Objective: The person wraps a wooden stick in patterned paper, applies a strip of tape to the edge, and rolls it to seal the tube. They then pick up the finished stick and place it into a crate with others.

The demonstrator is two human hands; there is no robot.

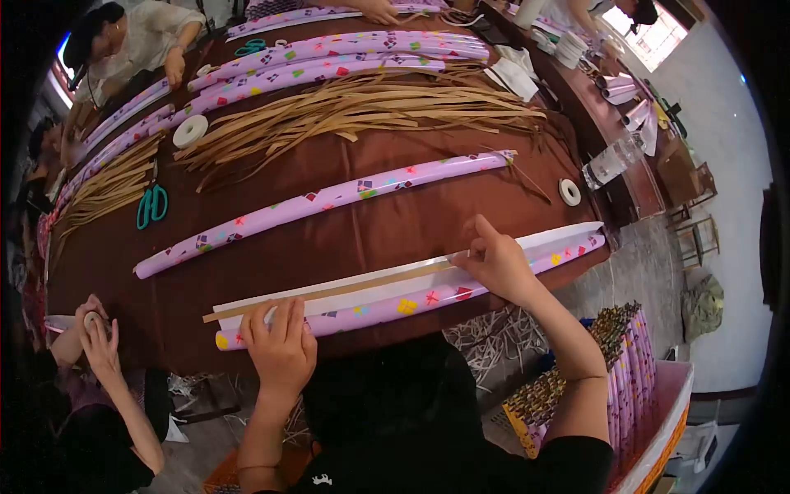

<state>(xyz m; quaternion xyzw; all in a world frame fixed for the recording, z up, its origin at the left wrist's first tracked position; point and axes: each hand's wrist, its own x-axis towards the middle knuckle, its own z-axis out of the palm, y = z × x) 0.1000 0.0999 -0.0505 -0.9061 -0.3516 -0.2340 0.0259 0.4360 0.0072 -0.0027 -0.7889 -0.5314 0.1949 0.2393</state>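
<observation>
On the table in front of me lies a roll of lilac gift-wrap paper [407, 306] printed with small coloured gifts, its white edge flap [551, 239] unrolled along the far side. A narrow brown strip [346, 286] runs along this flap and sticks out past its left end. My left hand [280, 342] is curled over the roll near its left end, fingers pressing on it. My right hand [498, 263] pinches at the right end of the visible brown strip, with thumb and forefinger closed. What exactly lies between the fingertips is partly hidden.
Another lilac roll [329, 202] lies beyond. Past it are a heap of brown strips [354, 111], teal scissors [152, 206] and white tape rolls [569, 192]. A co-worker's hands [97, 337] are at left. A crate of finished rolls [638, 387] stands at lower right.
</observation>
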